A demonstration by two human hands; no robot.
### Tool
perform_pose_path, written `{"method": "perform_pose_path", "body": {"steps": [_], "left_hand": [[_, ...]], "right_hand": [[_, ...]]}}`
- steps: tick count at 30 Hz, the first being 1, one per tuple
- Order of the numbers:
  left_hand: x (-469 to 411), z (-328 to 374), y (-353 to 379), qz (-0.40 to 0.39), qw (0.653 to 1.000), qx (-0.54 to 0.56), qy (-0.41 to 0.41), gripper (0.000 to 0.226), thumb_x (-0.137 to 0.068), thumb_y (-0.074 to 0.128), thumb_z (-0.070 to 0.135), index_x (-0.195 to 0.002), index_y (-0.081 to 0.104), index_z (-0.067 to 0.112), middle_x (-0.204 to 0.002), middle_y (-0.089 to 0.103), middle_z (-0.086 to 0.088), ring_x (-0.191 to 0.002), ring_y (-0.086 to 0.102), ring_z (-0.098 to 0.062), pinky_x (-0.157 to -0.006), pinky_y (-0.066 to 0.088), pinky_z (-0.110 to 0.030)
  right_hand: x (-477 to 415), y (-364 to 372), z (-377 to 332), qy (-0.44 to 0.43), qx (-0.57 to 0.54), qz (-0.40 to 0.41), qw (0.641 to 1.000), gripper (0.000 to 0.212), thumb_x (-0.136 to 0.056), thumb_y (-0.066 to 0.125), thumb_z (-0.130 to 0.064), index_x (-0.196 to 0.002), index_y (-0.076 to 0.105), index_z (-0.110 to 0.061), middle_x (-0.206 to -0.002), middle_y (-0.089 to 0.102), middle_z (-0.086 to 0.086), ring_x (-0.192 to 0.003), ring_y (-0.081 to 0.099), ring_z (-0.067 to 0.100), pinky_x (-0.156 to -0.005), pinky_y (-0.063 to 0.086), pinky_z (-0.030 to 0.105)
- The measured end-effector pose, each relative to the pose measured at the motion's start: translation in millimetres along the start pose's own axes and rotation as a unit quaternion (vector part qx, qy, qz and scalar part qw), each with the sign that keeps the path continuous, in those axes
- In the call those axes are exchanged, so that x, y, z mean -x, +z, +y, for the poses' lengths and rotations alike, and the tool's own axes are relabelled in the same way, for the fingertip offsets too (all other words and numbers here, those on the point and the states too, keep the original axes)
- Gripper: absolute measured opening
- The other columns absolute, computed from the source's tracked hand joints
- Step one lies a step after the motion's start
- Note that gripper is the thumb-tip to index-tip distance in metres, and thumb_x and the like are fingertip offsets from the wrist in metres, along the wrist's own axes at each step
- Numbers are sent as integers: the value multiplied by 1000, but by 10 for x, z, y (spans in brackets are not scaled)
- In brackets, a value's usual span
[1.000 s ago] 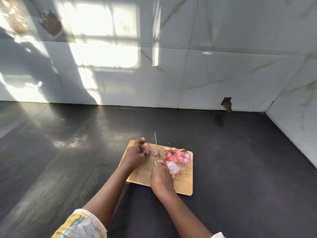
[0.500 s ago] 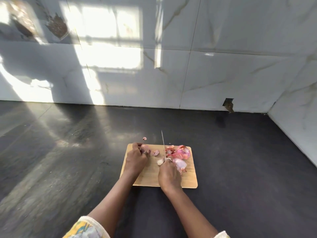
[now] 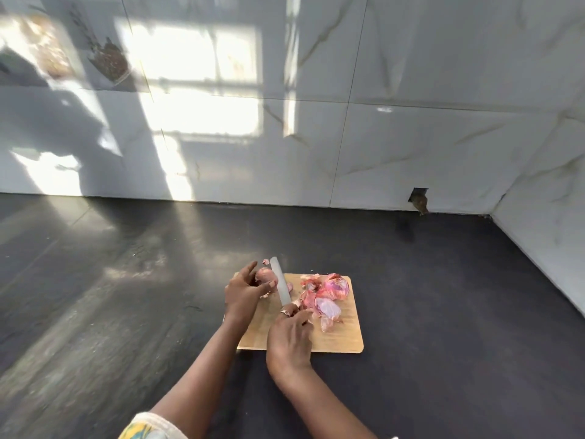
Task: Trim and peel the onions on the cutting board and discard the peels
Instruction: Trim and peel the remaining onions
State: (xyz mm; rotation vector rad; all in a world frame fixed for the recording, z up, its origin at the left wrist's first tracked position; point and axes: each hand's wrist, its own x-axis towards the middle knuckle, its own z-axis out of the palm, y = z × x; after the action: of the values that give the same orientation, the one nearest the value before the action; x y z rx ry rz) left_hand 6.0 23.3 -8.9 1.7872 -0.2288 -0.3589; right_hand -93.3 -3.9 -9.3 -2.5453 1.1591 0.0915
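Low in the frame's centre, the left hand [image 3: 245, 291] cups an onion [image 3: 265, 275] at the cutting board's [image 3: 342, 339] far left corner. The right hand [image 3: 289, 335] grips a knife [image 3: 280, 285], blade beside that onion. Pink peels [image 3: 323, 294] lie heaped on the board's right side.

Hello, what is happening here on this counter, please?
A person is trimming onions on a wooden cutting board that lies on a dark counter. The left hand holds a small onion at the board's far left corner, and the right hand holds a knife beside it. Pink peels and onion pieces are piled on the board's right side, not yet discarded.
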Motion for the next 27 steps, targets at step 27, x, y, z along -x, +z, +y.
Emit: {"method": "perform_pose_path", "body": {"steps": [27], "left_hand": [[56, 89, 55, -199, 975, 98, 33, 38, -82, 62, 0, -117, 61, 15, -103, 69, 1, -99, 60, -9, -97, 45, -29]], "right_hand": [[-582, -508, 403, -64, -655, -188, 729, 53, -74, 63, 17, -117, 57, -14, -102, 67, 13, -89, 66, 22, -81, 53, 37]]}}
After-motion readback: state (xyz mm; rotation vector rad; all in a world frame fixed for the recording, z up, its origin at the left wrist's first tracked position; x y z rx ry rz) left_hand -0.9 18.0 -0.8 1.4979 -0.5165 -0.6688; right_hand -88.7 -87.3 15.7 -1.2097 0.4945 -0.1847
